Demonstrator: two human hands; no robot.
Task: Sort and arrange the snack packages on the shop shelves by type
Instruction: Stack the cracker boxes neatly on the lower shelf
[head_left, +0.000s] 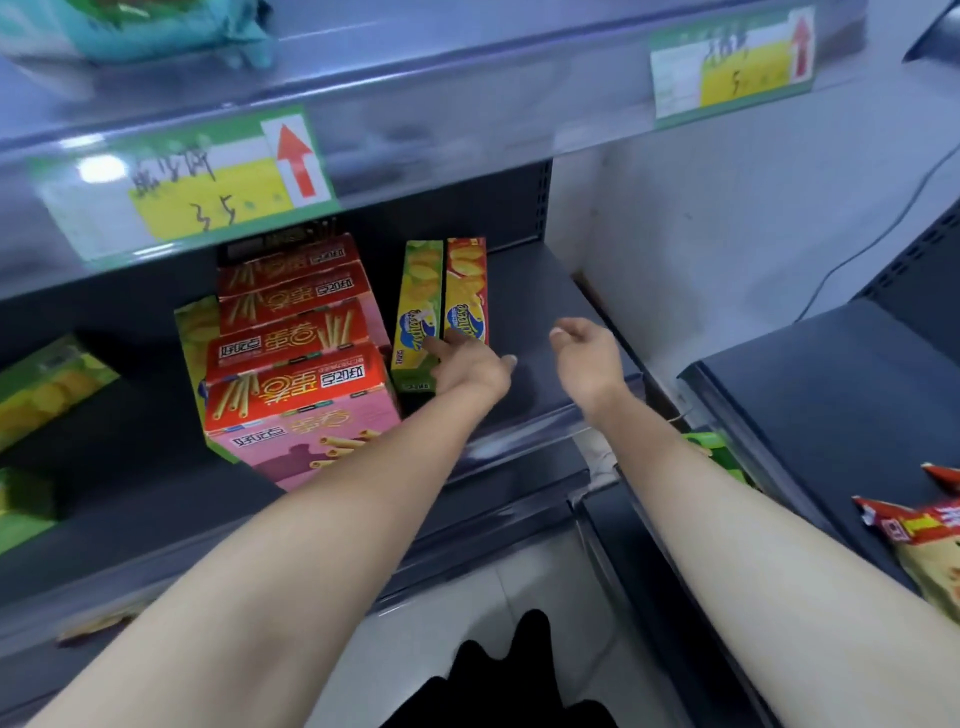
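Two long chip boxes lie side by side on the dark middle shelf (524, 312): a green one (418, 306) and a red one (467, 286). My left hand (470, 366) reaches to their near ends, fingers straight and touching both boxes. My right hand (587, 358) hovers over bare shelf to the right of them, fingers relaxed and holding nothing. Left of the chip boxes stands a stack of red-and-pink egg roll boxes (296, 364), with a green box (195, 338) partly hidden behind it.
Green boxes (47, 389) lie at the far left of the shelf. The shelf above carries price labels (192, 182) and a teal bag (156, 26). A neighbouring shelf unit at right holds red-and-yellow snack bags (924, 545). A white wall and a cable are behind.
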